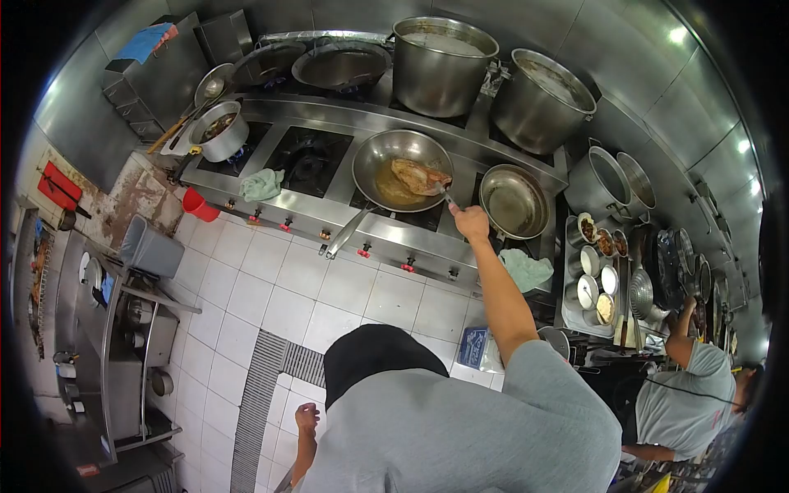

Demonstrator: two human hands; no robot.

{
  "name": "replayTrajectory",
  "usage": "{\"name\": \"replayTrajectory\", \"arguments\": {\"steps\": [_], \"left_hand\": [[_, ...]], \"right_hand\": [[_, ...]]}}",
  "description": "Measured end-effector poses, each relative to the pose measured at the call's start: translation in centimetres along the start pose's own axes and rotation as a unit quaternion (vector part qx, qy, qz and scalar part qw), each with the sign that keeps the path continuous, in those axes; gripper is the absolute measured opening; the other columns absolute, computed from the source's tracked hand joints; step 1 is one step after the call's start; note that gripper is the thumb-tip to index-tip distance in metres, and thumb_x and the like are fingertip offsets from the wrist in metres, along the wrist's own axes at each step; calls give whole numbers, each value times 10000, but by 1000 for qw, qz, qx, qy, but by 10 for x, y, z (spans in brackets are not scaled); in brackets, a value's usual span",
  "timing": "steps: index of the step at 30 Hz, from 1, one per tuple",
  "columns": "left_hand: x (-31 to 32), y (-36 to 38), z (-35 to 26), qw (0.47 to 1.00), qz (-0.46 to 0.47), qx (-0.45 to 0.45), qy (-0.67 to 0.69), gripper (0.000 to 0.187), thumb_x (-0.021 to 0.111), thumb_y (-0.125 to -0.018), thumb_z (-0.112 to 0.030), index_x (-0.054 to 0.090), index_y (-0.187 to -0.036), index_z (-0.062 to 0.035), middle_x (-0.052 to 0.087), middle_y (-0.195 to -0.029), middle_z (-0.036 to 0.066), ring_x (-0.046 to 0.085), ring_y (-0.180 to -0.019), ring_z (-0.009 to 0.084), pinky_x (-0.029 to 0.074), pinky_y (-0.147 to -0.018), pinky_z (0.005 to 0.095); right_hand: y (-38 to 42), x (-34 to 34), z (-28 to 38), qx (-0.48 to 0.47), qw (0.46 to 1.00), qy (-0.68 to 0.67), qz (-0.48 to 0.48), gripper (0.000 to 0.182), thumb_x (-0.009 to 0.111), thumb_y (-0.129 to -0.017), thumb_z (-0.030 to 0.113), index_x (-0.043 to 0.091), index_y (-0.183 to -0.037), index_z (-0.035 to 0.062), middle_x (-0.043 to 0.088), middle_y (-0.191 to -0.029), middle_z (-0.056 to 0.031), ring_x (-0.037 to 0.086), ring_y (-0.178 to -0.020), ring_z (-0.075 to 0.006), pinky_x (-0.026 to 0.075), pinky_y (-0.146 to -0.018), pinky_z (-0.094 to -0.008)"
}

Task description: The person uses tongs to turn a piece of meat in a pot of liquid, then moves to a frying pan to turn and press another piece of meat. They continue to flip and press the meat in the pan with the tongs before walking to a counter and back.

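Note:
My right hand [470,223] is closed around a short metal utensil [447,197], whose far end meets a large browned piece of meat [417,177]. I cannot make out whether the utensil is a pair of tongs. The meat lies in a steel frying pan [371,163] with yellowish oil or liquid around it, on a stove burner. The pan's long handle [349,233] points toward the floor side. My left hand [306,417] hangs low over the tiled floor, away from the stove, with loosely bent fingers and nothing visible in it.
Another pan [516,202] stands right of the frying pan, near a green cloth [526,269]. Behind are two large pots [444,78]. A pot of food [220,131] sits at left. Food containers [587,292] stand at right, near another person [686,394].

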State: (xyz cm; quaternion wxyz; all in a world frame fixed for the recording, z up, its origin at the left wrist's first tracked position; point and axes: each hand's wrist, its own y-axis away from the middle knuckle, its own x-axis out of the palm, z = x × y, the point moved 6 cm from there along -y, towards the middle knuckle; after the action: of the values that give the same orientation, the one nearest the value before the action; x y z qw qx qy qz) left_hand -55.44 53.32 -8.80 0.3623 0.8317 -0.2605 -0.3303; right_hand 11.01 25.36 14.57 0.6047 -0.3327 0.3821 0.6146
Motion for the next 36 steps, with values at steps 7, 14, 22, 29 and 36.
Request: {"name": "replayTrajectory", "arguments": {"steps": [7, 14, 22, 29, 36], "left_hand": [[7, 4, 0, 1000, -10, -7, -28, 227, 612, -816, -220, 571, -960, -50, 630, -675, 74, 522, -457, 122, 358, -368, 235], [10, 15, -1, 1000, -19, -3, -17, 254, 607, -838, -240, 565, -1000, -49, 629, -694, 68, 537, -480, 122, 378, -383, 231], [-1, 32, 8, 924, -182, 267, -203, 324, 562, -857, -268, 661, -773, 29, 647, -668, 158, 617, -587, 264, 484, -575, 369], [-36, 23, 26, 979, -88, 140, -122, 612, 404, -931, -470, 648, -670, 26, 581, -516, 138, 565, -455, 202, 443, -461, 332], [-78, 9, 73, 998, 42, 46, 9, 465, 481, -911, -437, 555, -1023, 8, 624, -662, 130, 511, -414, 142, 345, -354, 232]], "right_hand": [[-33, 10, -35, 60, 984, -163, 25, 516, 643, -776, 508, 602, -631, 14, 566, -558, -82, 532, -452, -193, 406, -417, -335], [-23, -7, -18, 99, 977, -171, 82, 606, 586, -775, 570, 666, -784, -31, 652, -853, -244, 624, -904, -359, 476, -798, -419], [30, -16, 4, -23, 998, -39, -31, 709, 567, -791, 563, 580, -1142, -54, 585, -1078, -295, 551, -1070, -400, 414, -941, -417], [116, -4, -26, 112, 876, -468, 32, 493, 592, -836, 517, 621, -882, 28, 541, -649, -48, 444, -450, -115, 339, -399, -257], [291, -11, -101, 118, 852, -509, -45, 403, 535, -906, 437, 606, -859, 44, 458, -565, 12, 373, -407, -63, 279, -362, -230]]}}
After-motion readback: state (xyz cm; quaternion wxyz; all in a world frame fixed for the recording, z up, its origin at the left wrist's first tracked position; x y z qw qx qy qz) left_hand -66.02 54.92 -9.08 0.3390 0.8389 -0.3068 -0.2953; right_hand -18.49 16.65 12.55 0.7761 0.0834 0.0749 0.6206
